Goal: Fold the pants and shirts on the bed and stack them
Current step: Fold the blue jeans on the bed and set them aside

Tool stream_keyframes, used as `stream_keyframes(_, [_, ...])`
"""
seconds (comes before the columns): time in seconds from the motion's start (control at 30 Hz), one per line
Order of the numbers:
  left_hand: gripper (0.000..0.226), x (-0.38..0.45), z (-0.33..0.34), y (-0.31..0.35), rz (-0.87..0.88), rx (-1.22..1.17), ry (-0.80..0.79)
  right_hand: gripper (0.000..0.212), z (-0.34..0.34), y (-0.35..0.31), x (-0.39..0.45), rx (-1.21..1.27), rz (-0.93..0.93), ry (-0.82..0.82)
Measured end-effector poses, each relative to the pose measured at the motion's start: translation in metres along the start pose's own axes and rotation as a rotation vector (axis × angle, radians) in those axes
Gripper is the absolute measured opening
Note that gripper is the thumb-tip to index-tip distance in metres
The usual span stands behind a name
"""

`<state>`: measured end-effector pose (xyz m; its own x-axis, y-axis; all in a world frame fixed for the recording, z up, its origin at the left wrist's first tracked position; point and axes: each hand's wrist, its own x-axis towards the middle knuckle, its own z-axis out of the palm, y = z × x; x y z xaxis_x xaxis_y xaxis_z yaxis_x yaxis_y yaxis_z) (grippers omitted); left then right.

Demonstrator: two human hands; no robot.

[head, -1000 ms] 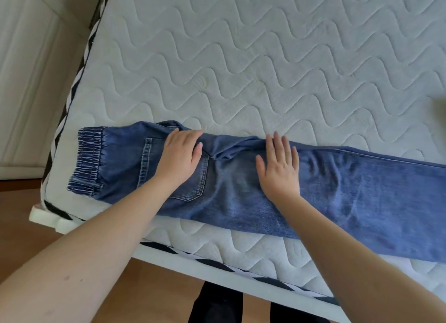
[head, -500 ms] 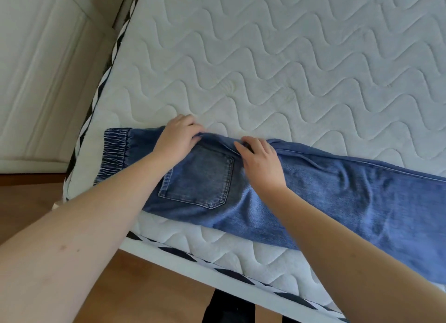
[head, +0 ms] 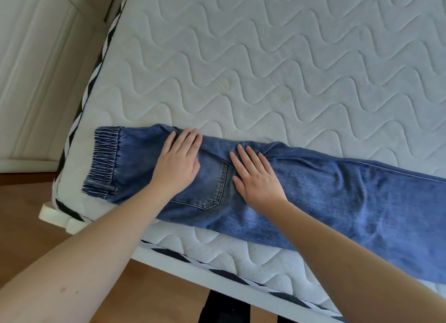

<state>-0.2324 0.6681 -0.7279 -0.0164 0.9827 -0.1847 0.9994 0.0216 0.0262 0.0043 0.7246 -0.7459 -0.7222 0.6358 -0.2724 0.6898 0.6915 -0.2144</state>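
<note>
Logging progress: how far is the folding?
Done: jeans lie folded lengthwise, leg on leg, along the mattress edge. In hand: left hand and right hand press flat near the back pocket. Left: crosswise folds; no shirts or stack in view.

No lettering, label, brand mark or number can be read anywhere in the view: none on the jeans [head: 313, 197], none on the mattress [head: 265, 69].
</note>
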Motion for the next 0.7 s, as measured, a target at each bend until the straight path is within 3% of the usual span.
stream_keyframes(0.17, [0.051,0.020,-0.004,0.053,0.171,-0.139,-0.025,0.058,-0.004,0.014,-0.010,0.052,0.181,0.044])
stream_keyframes(0.37, [0.057,0.006,0.017,0.083,0.276,-0.065,-0.124,0.057,-0.005,0.078,-0.040,0.119,0.573,0.050])
stream_keyframes(0.53, [0.052,-0.006,0.014,0.075,0.323,-0.033,-0.112,0.059,-0.006,0.122,-0.076,0.097,0.600,0.006])
stream_keyframes(0.7, [0.038,-0.008,0.003,0.078,0.306,-0.093,0.075,0.059,-0.008,0.139,-0.103,0.088,0.608,0.023])
